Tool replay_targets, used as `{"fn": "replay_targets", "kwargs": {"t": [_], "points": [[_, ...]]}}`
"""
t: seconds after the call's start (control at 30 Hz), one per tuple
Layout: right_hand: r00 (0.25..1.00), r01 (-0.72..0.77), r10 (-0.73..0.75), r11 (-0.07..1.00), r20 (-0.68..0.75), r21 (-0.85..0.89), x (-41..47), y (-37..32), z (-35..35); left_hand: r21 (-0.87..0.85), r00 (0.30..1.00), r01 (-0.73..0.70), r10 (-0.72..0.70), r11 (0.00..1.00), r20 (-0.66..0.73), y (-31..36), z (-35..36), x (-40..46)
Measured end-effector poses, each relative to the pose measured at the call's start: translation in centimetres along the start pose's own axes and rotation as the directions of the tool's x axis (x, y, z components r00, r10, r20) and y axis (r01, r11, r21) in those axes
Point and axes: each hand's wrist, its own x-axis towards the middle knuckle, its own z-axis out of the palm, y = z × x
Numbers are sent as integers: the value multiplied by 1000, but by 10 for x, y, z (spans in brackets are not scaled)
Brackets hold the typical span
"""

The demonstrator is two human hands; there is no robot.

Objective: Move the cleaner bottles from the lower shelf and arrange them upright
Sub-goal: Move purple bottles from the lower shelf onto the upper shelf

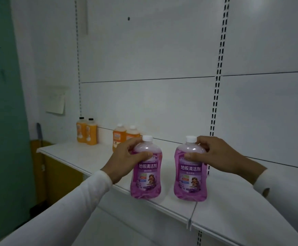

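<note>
Two pink floor-cleaner bottles with white caps stand upright near the front edge of a white shelf (162, 205). My left hand (125, 157) grips the shoulder of the left bottle (146, 176), thumb across its front. My right hand (214, 153) grips the shoulder of the right bottle (190, 176) in the same way. Both bottles show their labels toward me. Their bases seem to rest on the shelf, a hand's width apart.
Two orange bottles with white caps (121, 135) stand just behind my left hand. Two more orange bottles with black caps (87, 132) stand at the shelf's far left. A white slotted back panel (162, 50) rises behind. A yellow cabinet (55, 167) sits below left.
</note>
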Motion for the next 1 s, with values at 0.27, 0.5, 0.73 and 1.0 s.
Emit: {"fn": "replay_targets", "kwargs": {"t": [0.27, 0.5, 0.73, 1.0], "points": [[971, -212, 196, 970, -136, -119, 47, 25, 18, -133, 976, -8, 36, 991, 215, -72, -3, 97], [902, -396, 355, 907, -247, -142, 61, 53, 32, -192, 933, 30, 42, 981, 358, -120, 26, 155], [850, -493, 445, 860, -280, -132, 79, 88, 33, -227, 889, 45, 65, 973, 454, -149, 58, 184], [843, -469, 433, 882, -318, -43, 81, 122, 29, -113, 887, -67, 111, 991, 448, -165, 82, 210]]}}
